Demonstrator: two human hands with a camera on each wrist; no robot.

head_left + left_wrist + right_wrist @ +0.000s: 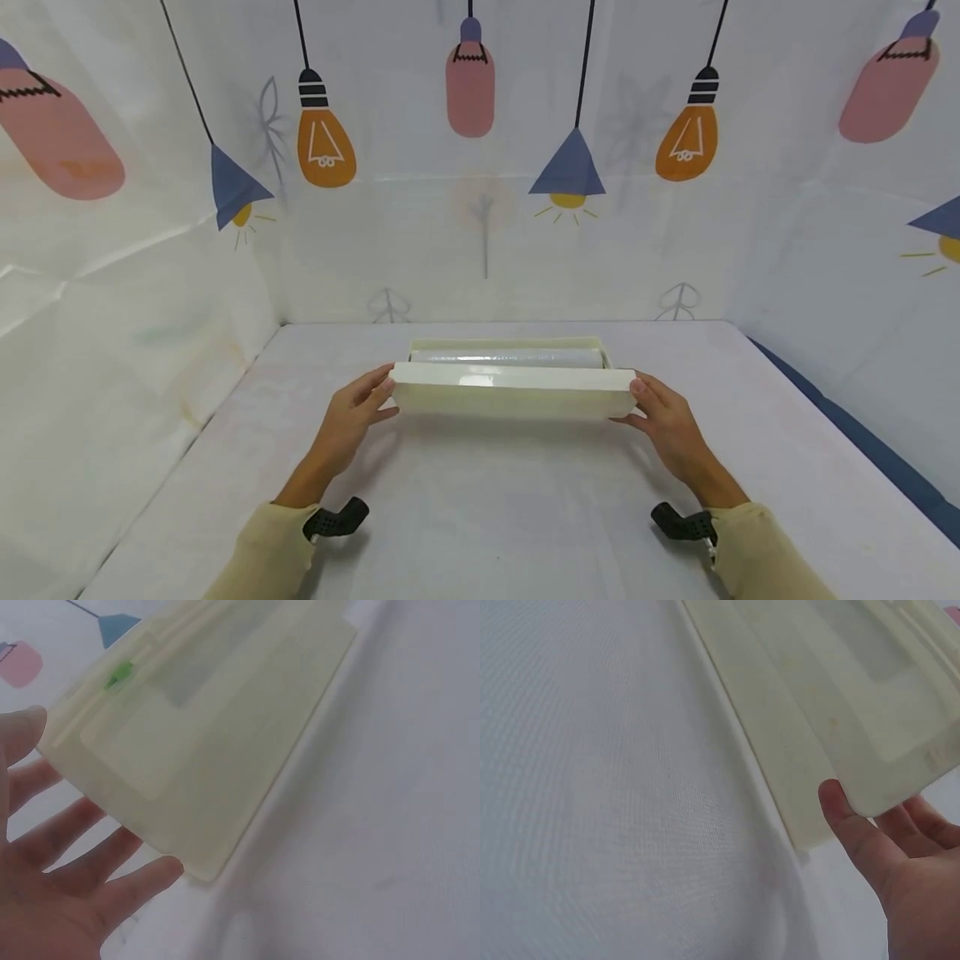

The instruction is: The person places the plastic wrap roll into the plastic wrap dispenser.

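A pale cream cling film dispenser box (506, 342) sits on the table, and a roll of cling film (517, 357) shows inside it. Its long lid (510, 392) is raised and tilted in front of the roll, hiding the box's lower part. My left hand (352, 417) holds the lid's left end, and my right hand (667, 421) holds the right end between thumb and fingers. A green slider (118, 673) appears on the lid in the left wrist view. Whether lid and box are joined I cannot tell.
The box rests towards the back of a white-covered table (495, 517). White sheets with printed lamps (326, 146) enclose the back and sides. A dark blue strip (847, 421) runs along the right edge. Black wrist devices (337, 518) sit at both sleeves.
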